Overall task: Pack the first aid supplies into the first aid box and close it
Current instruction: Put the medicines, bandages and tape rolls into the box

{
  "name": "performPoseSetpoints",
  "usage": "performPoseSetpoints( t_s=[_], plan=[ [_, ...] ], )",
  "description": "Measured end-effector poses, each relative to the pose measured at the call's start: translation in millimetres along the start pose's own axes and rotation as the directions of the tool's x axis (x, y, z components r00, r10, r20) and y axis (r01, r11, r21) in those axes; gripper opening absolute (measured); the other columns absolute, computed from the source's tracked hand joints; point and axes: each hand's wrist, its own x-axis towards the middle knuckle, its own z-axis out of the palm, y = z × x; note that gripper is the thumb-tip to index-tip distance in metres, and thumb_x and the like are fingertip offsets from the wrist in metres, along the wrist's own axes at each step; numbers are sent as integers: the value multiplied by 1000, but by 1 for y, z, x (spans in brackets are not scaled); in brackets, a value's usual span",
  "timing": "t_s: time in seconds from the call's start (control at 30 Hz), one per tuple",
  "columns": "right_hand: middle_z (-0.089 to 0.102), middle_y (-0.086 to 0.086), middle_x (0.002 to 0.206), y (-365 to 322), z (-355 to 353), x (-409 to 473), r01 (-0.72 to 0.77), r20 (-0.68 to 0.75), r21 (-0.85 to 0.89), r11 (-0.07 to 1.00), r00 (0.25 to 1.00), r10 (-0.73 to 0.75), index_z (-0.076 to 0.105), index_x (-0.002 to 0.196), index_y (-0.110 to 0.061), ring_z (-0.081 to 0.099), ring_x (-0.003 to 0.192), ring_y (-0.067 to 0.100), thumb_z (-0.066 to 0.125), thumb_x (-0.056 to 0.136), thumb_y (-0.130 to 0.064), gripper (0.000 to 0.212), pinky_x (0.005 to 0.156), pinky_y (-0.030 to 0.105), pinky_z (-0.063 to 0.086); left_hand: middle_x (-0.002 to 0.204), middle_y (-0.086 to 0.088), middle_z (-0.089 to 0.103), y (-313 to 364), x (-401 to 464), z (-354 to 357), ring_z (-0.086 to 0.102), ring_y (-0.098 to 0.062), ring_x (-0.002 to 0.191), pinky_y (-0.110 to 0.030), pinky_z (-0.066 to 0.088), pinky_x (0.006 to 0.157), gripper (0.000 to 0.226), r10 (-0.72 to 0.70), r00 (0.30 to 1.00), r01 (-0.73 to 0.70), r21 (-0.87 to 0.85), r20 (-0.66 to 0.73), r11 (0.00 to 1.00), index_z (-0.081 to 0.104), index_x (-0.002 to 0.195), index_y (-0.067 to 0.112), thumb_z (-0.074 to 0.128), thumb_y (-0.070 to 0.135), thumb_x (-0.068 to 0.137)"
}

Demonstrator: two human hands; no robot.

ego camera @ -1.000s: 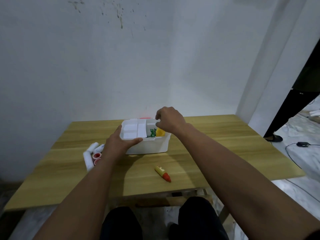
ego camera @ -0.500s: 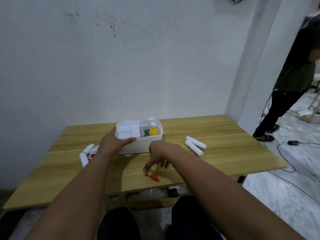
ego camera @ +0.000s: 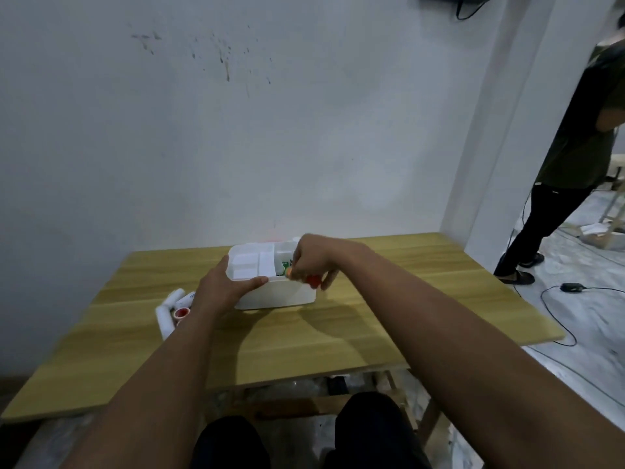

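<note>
Just right of frame centre, the right hand [ego camera: 313, 260] pinches a small tube with a red cap [ego camera: 313, 281] over the near right rim of the open white first aid box [ego camera: 277, 294]. The left hand [ego camera: 225, 287] clasps the box's left near corner, thumb along the rim. The box sits mid-frame on the wooden table [ego camera: 389, 319]; white rolls [ego camera: 170, 311] lie at lower left.

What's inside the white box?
The white box holds a white divider tray on its left side and something green beside it. The right hand, gripping a red-tipped tube, covers the rest.
</note>
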Motion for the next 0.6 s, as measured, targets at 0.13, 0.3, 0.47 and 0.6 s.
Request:
performPoseSetpoints(
  t_s=[0.13,0.3,0.47,0.6],
  plan=[
    [74,16,93,-13,-33,14,64,-198,-45,997,978,-71,68,105,-5,74,70,28,80,88,-24,28,55,30,62,148,-3,58,-2,0,1,55,-30,129,-49,57,94,115,-39,999,39,-2,-5,999,43,154,29,82,78,58],
    [74,8,81,-21,-33,43,34,-271,-193,981,959,-87,68,87,-9,76,73,25,91,74,-26,31,70,36,64,150,-3,56,-3,1,6,54,-30,132,-47,55,95,104,-36,999,35,-10,-18,999,42,155,31,87,65,67],
    [69,8,87,-22,-9,74,-6,-234,-263,965,971,-58,67,88,-11,71,77,25,76,78,-6,15,79,42,63,147,-1,58,-4,2,6,55,-27,130,-43,55,92,101,-12,999,12,-12,-31,1000,43,153,32,87,64,68],
    [61,5,80,-27,2,78,-1,-229,-336,942,970,-80,59,78,-14,62,73,22,72,81,-2,18,74,35,59,148,-2,57,-4,1,7,54,-27,131,-45,54,94,103,-8,999,8,-1,-49,1000,41,154,32,86,65,68]
  ],
)
